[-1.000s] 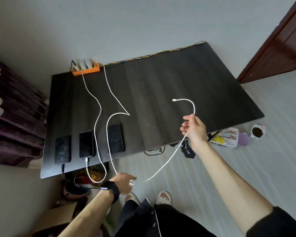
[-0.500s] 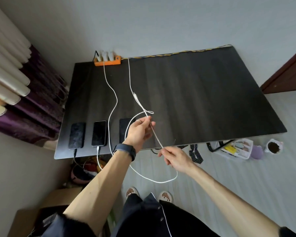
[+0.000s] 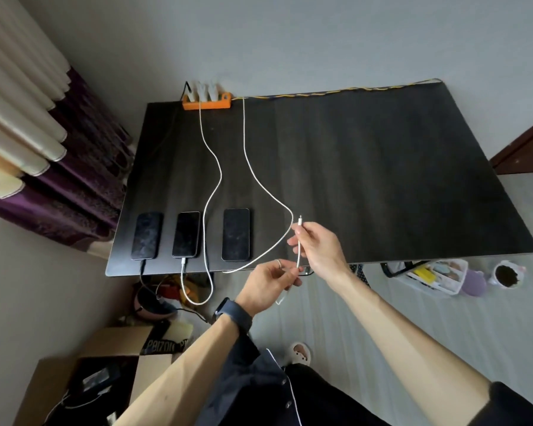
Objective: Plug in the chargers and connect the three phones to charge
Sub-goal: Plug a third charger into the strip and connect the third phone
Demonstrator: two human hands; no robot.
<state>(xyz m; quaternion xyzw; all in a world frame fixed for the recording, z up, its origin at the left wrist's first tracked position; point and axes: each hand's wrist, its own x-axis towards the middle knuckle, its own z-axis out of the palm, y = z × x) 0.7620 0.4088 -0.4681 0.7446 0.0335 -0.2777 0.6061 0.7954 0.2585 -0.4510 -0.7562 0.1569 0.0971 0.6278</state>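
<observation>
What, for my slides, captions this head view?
Right hand and left hand hold white braided cable near unplugged rightmost black phone.

The person wears a dark navy top (image 3: 253,385) with thin white piping (image 3: 293,395) and small dark buttons (image 3: 283,383). The right sleeve (image 3: 511,407) is bunched high, leaving the forearm bare. There is a black band (image 3: 233,312) on the left wrist and a thin ring (image 3: 278,263) on the left hand (image 3: 265,287). Below are dark trousers (image 3: 320,395) and a pale slipper (image 3: 299,353) with a little face.

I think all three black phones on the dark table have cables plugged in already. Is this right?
No. The head view shows only the left black phone and middle black phone plugged in; the rightmost black phone has no cable yet.
</observation>
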